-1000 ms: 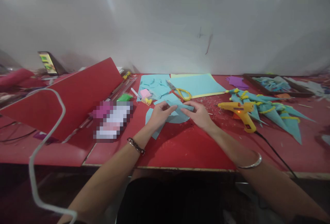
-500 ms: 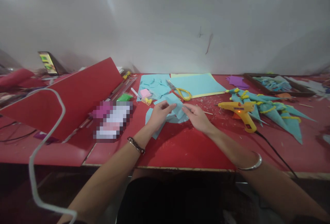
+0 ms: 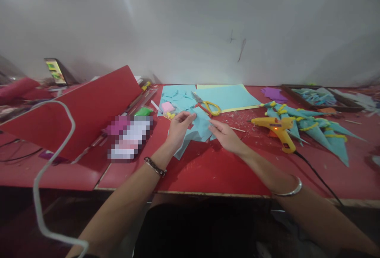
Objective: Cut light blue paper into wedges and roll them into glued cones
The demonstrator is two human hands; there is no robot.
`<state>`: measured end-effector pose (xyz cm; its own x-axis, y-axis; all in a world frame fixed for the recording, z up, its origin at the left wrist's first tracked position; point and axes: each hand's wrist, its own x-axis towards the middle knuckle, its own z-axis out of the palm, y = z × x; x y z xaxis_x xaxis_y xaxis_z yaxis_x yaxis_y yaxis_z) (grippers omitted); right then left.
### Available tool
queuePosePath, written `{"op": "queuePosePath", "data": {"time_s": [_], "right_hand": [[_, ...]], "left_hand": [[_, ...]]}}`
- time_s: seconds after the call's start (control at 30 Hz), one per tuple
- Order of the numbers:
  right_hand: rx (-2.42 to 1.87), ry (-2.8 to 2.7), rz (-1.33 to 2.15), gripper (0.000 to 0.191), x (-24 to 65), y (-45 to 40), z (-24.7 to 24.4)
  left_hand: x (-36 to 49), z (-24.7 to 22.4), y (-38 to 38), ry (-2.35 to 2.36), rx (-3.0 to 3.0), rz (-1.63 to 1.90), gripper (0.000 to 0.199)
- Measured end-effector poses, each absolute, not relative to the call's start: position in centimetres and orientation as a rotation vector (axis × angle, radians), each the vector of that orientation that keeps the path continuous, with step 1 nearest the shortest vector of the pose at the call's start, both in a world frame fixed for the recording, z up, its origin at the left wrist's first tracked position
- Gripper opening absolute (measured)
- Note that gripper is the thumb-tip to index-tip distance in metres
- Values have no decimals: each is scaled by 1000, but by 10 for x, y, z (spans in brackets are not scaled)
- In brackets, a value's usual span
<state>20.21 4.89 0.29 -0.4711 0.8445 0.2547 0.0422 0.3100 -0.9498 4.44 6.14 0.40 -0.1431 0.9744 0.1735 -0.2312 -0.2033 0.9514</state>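
Above the red table, my left hand and my right hand pinch a light blue piece of paper between them. The left thumb and fingers close on its upper left side, and the right fingertips grip its right edge. Below it, more blue paper pieces lie on the table, partly covered by the held piece and my left hand. Just beyond my hands rest scissors with yellow and red handles. A thin wooden stick lies past my right hand.
To the right lie a yellow glue gun, its light glowing, and several blue paper cones with yellow trim. Blue and yellow sheets lie at the back. A red board leans at left, near a green packet.
The held blue paper has turned and shifted slightly left and down. My left hand has moved a little left, its thumb now near the paper's upper left edge.
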Motion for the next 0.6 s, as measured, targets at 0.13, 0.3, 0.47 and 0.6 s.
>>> {"op": "queuePosePath", "data": {"time_s": [0.13,0.3,0.47,0.6], "right_hand": [[-788,-1781,1244,32,202,49,3],[-781,-1766,1238,29,202,48,1],[-782,-1773,1243,28,203,48,1],[-770,-1780,1236,26,203,48,0]], "left_hand": [[43,7,62,998,1090,1609,20],[41,7,64,958,1090,1623,11],[39,7,63,972,1155,1641,8],[38,9,62,991,1213,1636,12]]}}
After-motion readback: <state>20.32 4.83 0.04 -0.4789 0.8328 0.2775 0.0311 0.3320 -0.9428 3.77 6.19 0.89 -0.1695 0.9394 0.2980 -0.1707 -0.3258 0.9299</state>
